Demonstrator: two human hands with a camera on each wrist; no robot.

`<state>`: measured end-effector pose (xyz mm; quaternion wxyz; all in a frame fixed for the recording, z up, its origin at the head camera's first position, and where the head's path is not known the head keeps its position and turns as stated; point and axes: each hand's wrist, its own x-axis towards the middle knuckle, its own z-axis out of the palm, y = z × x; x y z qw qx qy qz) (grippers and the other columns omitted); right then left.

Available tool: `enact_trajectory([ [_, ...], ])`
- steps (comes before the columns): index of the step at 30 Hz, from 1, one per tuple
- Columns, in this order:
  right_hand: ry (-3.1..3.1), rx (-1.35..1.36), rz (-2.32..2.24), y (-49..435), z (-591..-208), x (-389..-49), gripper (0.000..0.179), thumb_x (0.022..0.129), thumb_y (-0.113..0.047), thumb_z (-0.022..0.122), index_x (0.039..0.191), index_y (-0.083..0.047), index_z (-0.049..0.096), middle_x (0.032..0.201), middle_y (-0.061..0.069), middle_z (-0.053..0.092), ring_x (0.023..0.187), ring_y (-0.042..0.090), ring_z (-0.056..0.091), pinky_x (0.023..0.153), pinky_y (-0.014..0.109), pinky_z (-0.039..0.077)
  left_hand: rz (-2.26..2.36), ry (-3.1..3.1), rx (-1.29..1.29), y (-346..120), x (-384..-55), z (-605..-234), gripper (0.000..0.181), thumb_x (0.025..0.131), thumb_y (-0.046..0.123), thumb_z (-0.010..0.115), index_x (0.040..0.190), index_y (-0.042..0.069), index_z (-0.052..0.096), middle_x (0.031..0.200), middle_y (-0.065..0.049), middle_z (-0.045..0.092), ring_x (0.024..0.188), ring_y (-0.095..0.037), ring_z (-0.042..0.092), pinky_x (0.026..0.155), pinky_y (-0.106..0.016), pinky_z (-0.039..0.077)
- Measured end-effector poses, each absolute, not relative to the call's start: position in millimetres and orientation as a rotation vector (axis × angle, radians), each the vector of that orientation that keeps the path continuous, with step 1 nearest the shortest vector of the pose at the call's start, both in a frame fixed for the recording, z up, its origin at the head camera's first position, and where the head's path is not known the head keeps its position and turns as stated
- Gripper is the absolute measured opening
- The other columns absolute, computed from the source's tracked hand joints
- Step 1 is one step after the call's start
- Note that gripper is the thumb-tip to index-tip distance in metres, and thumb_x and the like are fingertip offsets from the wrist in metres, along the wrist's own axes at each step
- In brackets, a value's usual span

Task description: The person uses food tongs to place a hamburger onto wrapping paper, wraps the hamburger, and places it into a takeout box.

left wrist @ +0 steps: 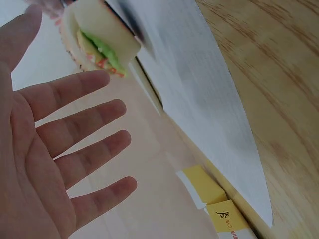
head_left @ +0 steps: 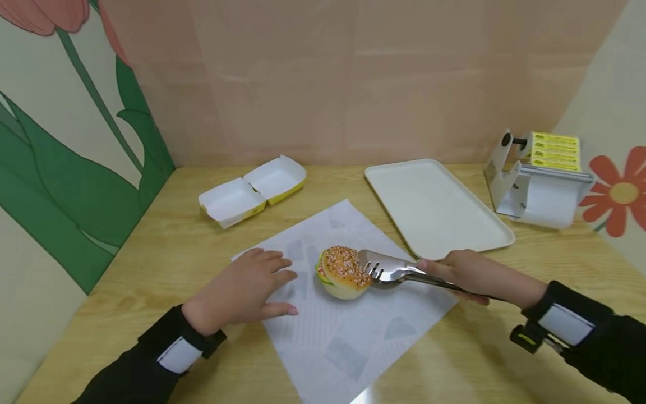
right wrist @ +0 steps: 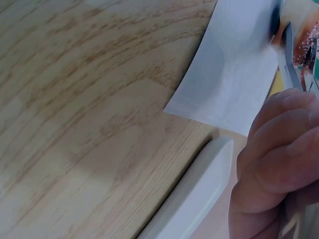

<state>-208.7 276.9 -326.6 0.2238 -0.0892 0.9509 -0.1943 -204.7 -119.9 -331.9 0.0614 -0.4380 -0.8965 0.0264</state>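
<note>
A sesame-topped burger (head_left: 345,271) with lettuce showing at its side is tilted over the middle of a printed paper sheet (head_left: 348,331). Metal serving tongs (head_left: 391,265) reach its right side, and the right hand (head_left: 466,273) grips their handle. The right wrist view shows the curled fingers (right wrist: 281,154) of that hand, with the burger partly cut off at the corner. To the burger's left, the left hand (head_left: 252,286) hovers with spread fingers, holding nothing. Its palm shows in the left wrist view beside the burger (left wrist: 99,42). Whether the burger touches the paper, I cannot tell.
An unfolded white and yellow burger box (head_left: 232,199) lies at the back left. Behind the paper on the right is a white tray (head_left: 434,207), with a label dispenser (head_left: 542,179) holding a yellow-printed roll beyond it. Walls border the wooden table (head_left: 151,269).
</note>
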Motion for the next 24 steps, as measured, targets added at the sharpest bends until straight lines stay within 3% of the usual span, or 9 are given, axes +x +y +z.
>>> enact_trajectory([
  [9,2.668,-0.233,-0.426,269.4,-320.1,-205.3,0.062,0.09,-0.061,0.033,0.057,-0.011,0.049,0.039,-0.007,0.037,0.027,0.006,0.035,0.032,0.024,0.03,0.079,-2.749,-1.316,-119.1,-206.9,-332.5,0.064,0.084,0.066,0.042,0.121,0.017,0.06,0.124,-0.004,0.058,0.12,-0.026,0.048,0.1,-0.047,0.035],
  [15,2.675,-0.228,-0.48,271.5,-319.8,-198.8,0.06,0.09,-0.062,0.034,0.095,-0.011,0.064,0.042,-0.005,0.038,0.028,0.006,0.033,0.032,0.023,0.03,0.085,-2.728,-1.342,-114.1,-208.7,-332.2,0.061,0.084,0.064,0.046,0.118,0.016,0.061,0.121,-0.005,0.06,0.117,-0.026,0.05,0.098,-0.046,0.037],
  [22,2.654,-0.17,-0.577,280.6,-320.8,-193.3,0.063,0.09,-0.063,0.03,0.071,-0.008,0.057,0.044,-0.003,0.041,0.03,0.008,0.037,0.034,0.029,0.037,0.095,-2.74,-1.334,-113.7,-208.5,-330.7,0.061,0.084,0.064,0.046,0.118,0.016,0.061,0.121,-0.005,0.06,0.116,-0.026,0.05,0.097,-0.046,0.037],
  [24,2.639,-0.128,-0.626,285.3,-317.8,-194.0,0.066,0.091,-0.062,0.029,0.074,-0.006,0.058,0.048,-0.002,0.044,0.034,0.01,0.041,0.036,0.03,0.039,0.089,-2.751,-1.322,-115.0,-207.9,-330.8,0.061,0.084,0.064,0.046,0.118,0.016,0.061,0.121,-0.005,0.06,0.117,-0.026,0.05,0.098,-0.047,0.036],
])
